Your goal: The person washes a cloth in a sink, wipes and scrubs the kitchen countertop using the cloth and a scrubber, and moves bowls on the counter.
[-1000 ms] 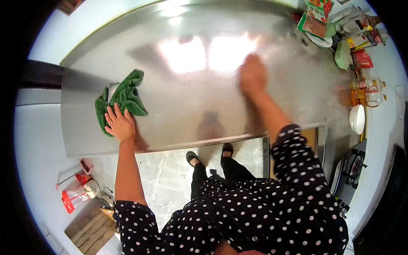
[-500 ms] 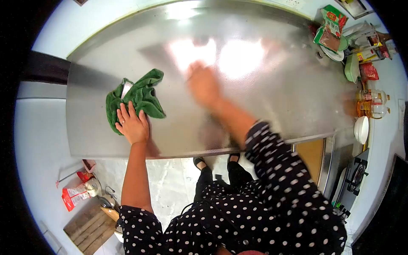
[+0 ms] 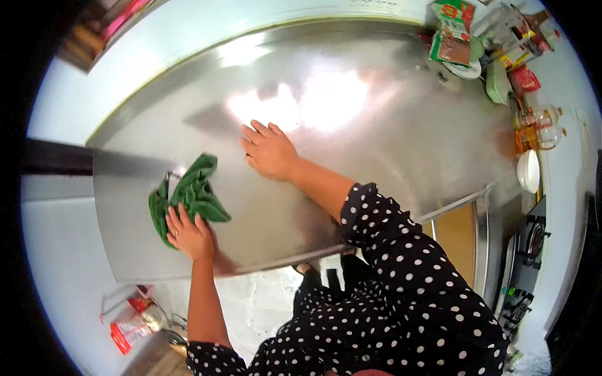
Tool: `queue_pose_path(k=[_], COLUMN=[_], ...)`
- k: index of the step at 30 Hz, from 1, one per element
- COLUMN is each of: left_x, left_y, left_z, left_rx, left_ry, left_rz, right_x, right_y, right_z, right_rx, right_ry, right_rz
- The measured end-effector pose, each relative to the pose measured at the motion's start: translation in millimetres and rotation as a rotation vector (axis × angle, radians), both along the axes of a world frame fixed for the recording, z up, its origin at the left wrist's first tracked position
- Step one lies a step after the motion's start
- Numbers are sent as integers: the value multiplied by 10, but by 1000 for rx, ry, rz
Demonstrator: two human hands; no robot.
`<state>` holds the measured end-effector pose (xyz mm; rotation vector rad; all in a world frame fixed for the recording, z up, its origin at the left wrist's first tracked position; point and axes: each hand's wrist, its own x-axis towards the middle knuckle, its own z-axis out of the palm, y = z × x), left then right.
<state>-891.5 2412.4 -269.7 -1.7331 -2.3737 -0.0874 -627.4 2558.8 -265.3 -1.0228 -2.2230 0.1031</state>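
A crumpled green cloth lies on the left part of the shiny metal countertop. My left hand rests flat on its near edge, fingers stretched out and a ring on one of them. A small pale patch shows among the folds at the cloth's top. Farther right, my right hand is over the middle of the countertop, palm down, with its fingers apart and nothing in them. Whether that palm touches the metal, I cannot tell.
At the back right are a green-and-red food bag, a white plate and a light green container. Oil bottles and a white bowl line the right edge, near a gas stove.
My right hand, blurred before, has moved left and its fingers now show spread. My left hand stays on the cloth. The view has shifted and turned a little.
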Motion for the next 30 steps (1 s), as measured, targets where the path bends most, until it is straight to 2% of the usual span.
queue_pose_path(k=[2, 3, 4, 5, 6, 7, 8, 9, 11, 13, 14, 15, 16, 18, 20, 21, 22, 23, 24, 26, 28, 30], left_x=[-64, -80, -67, -66, -74, -74, -70, -71, -37, -99, -132, -164, -151, -146, -151, -130, -110, -106, -106, -76, -55, -90], left_y=[-12, -1, 1, -8, -8, 2, -3, -4, -7, -7, 12, -5, -29, -3, -26, -15, 24, 29, -10, -18, 36, -14], left_z=[-37, -41, -41, -35, -36, -41, -46, -49, -75, -93, -99, -101, -128, -118, -132, -113, -103, -88, -100, -68, -64, -73], left_rx=[-19, -10, -18, -31, -31, -28, -30, -16, -16, -18, -12, -13, -13, -16, -22, -32, -20, -10, -4, -22, -4, -15], left_ry=[-6, 8, 17, 26, 33, 44, 51, 59, 46, 63, 66, 63, 49, 21, 38, 40, 27, 23, 26, 41, 49, 38], left_rz=[17, 7, 13, 16, 0, -1, 6, -8, 2, 1, 6, 0, -7, -31, 4, 15, 21, 11, 11, 19, 33, 7], right_x=[394, 832, 1407, 2019, 2668, 3318, 3811, 3838, 3882, 3433, 2745, 2172, 1782, 1623, 2202, 2751, 3319, 3681, 3787, 3889, 2822, 1971], right_y=[685, 985, 1276, 1328, 1379, 1269, 1088, 997, 844, 1401, 1418, 1361, 1409, 1124, 1160, 1142, 1057, 927, 1040, 1054, 1352, 1324], right_z=[-21, -44, -355, -241, -338, -384, -298, -255, -183, -540, -291, -131, -54, -128, -233, -424, -585, -176, -180, -444, -18, -147], right_rx=[-143, -247, 117, -59, -42, -154, -166, -163, 141, -181, -34, -29, -290, 337, -93, -111, 204, -317, -300, -102, -385, -175], right_ry=[-536, -287, -215, -384, -520, -397, -669, -682, -538, -428, -548, -370, -425, -138, -468, -444, -365, -861, -865, -402, -525, -444], right_rz=[-218, -363, -490, -608, -784, -878, -920, -917, -1072, -875, -800, -739, -605, -444, -508, -622, -770, -747, -726, -905, -771, -578])
